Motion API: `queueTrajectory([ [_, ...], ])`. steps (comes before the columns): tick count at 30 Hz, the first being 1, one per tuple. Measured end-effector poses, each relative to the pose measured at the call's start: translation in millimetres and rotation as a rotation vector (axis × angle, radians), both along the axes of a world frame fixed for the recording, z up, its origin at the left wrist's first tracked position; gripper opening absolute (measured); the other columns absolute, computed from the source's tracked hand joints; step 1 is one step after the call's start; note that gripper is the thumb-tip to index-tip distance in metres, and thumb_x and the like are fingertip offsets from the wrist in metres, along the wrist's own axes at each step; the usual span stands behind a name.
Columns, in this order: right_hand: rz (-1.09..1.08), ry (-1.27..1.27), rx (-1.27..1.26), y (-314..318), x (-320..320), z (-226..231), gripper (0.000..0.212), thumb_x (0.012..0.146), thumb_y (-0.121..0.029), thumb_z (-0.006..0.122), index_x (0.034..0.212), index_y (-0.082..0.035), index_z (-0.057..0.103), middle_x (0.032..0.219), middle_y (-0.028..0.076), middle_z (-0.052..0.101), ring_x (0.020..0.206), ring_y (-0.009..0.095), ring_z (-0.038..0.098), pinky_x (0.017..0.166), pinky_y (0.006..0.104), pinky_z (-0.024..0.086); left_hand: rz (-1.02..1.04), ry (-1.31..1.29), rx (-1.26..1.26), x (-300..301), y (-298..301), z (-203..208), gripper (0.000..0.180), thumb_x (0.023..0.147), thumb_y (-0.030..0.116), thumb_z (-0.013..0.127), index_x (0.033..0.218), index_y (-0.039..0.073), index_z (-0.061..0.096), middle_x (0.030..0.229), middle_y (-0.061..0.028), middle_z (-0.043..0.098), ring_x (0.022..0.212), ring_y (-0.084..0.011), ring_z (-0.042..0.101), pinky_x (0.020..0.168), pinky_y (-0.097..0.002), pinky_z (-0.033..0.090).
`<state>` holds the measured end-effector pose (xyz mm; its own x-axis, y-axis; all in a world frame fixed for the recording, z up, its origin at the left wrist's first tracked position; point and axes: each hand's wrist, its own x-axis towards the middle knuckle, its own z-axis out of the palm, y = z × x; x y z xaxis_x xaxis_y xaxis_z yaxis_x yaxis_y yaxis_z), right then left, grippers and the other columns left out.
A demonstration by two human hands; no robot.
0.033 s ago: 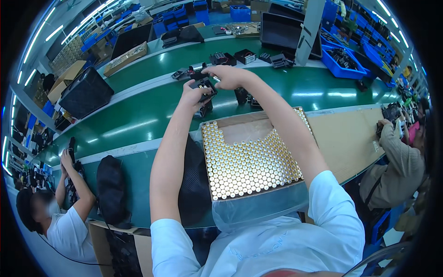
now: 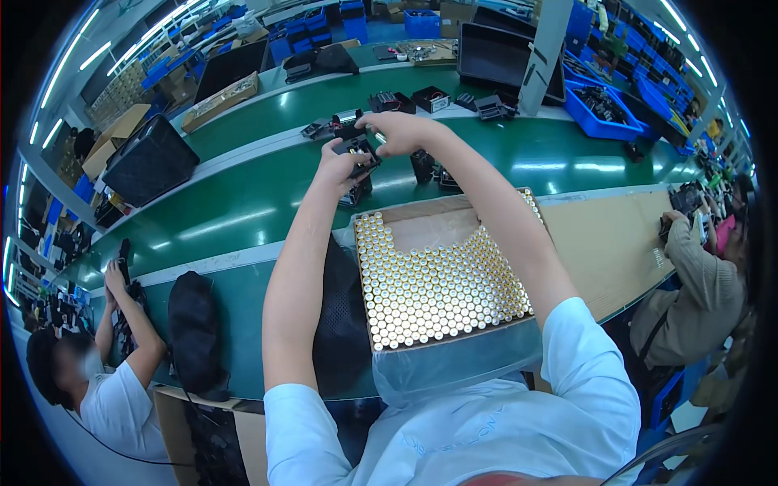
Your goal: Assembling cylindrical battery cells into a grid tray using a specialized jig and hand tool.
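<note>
My left hand (image 2: 340,168) grips a small black plastic case (image 2: 369,159) above the green bench, its thumb reaching over the opening. Close against it is my right hand (image 2: 399,134), fingers pinched on a small silvery cylindrical battery (image 2: 380,138). Beneath my right forearm stands an open carton of batteries (image 2: 438,292), packed upright in tight rows with pale, gold-rimmed ends showing. The carton's far part has a gap in the rows where the brown lining shows. More black cases (image 2: 423,166) lie just beyond the carton, partly hidden by my hands.
Black housings (image 2: 391,102) stand along the far strip of the bench. A blue bin (image 2: 604,109) of dark parts is at the back right, beside a grey post (image 2: 545,61). A black bag (image 2: 194,332) lies left. Co-workers sit at both sides.
</note>
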<state>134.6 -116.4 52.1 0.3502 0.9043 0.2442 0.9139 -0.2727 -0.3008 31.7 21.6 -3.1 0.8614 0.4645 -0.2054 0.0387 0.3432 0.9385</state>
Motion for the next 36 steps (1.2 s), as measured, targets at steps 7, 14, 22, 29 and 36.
queueTrajectory([
  [7, -0.062, 0.180, -0.284, 31, -3, 32, 0.034, 0.075, -0.012, 0.070, 0.107, -0.001, 0.066, 0.093, 0.010, 0.068, 0.067, 0.020, 0.065, 0.065, 0.0319, 0.052, -0.019, 0.007, 0.033, -3, 18, 5, 0.079, 0.072, -0.016, 0.061, 0.138, 0.012, 0.029, 0.120, -0.0217, 0.046, 0.098, -0.0317, 0.059, 0.080, -0.0438, 0.053],
  [14, -0.047, 0.128, -0.214, 47, -5, 18, 0.022, 0.074, -0.013, 0.072, 0.092, -0.001, 0.071, 0.077, 0.009, 0.069, 0.058, 0.019, 0.063, 0.063, 0.0303, 0.051, -0.011, 0.030, 0.043, -7, 22, 2, 0.075, 0.072, -0.014, 0.060, 0.136, 0.012, 0.029, 0.116, -0.0215, 0.049, 0.096, -0.0297, 0.061, 0.080, -0.0436, 0.054],
  [22, -0.070, 0.083, 0.167, 60, -3, -10, 0.020, 0.074, -0.016, 0.071, 0.086, -0.001, 0.073, 0.074, 0.010, 0.069, 0.062, 0.021, 0.064, 0.064, 0.0306, 0.052, 0.040, 0.012, 0.040, -3, 27, 1, 0.075, 0.071, -0.012, 0.061, 0.135, 0.011, 0.029, 0.117, -0.0229, 0.048, 0.096, -0.0301, 0.060, 0.080, -0.0437, 0.054],
  [29, -0.388, 0.377, 0.122, 81, -2, -23, 0.029, 0.073, -0.021, 0.069, 0.093, -0.001, 0.073, 0.080, 0.012, 0.071, 0.067, 0.024, 0.064, 0.067, 0.0319, 0.052, 0.143, -0.022, 0.083, -5, 32, 0, 0.075, 0.069, -0.009, 0.064, 0.134, 0.008, 0.030, 0.116, -0.0235, 0.048, 0.097, -0.0315, 0.060, 0.079, -0.0432, 0.053],
  [36, -0.371, 0.198, 0.110, 81, -2, -40, 0.034, 0.075, -0.024, 0.065, 0.098, 0.001, 0.071, 0.078, 0.011, 0.071, 0.063, 0.024, 0.063, 0.064, 0.0326, 0.052, 0.132, 0.016, 0.403, 3, 48, -14, 0.069, 0.070, -0.003, 0.065, 0.132, 0.006, 0.035, 0.111, -0.0248, 0.052, 0.095, -0.0370, 0.061, 0.077, -0.0458, 0.053],
])
